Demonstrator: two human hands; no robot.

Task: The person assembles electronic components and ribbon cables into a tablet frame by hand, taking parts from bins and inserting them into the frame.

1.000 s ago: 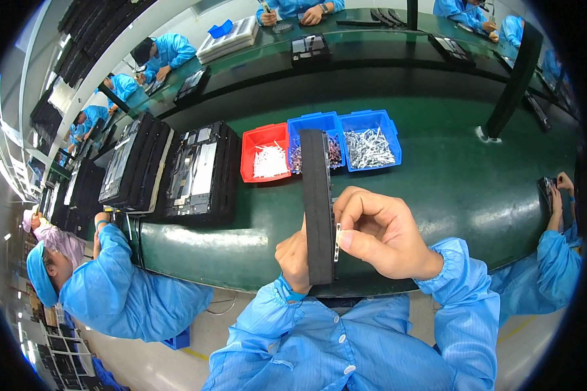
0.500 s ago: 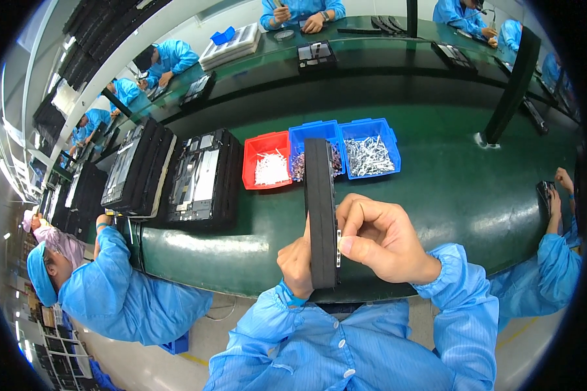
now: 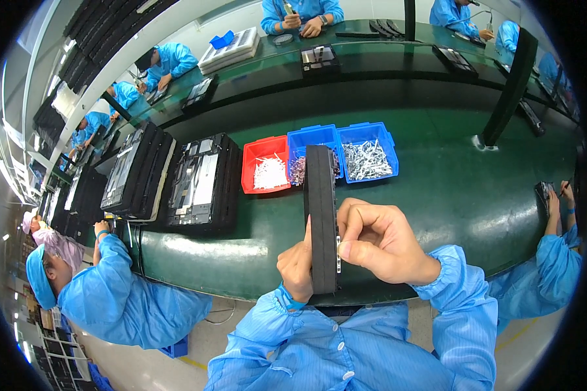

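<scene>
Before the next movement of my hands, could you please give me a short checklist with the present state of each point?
1. Left hand supports black slab: ok.
2. Right hand touches pale strip: ok.
3. Strip fixed to slab: cannot tell; slab is seen edge-on.
4. Red bin holds white pieces: ok.
5. Middle blue bin fully visible: not ok; slab hides part.
6. Right blue bin holds silvery pieces: ok.

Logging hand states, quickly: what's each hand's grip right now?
Left hand: closed, holding the black slab on edge.
Right hand: partly closed at the thin pale strip; firm grip cannot be told.
</scene>
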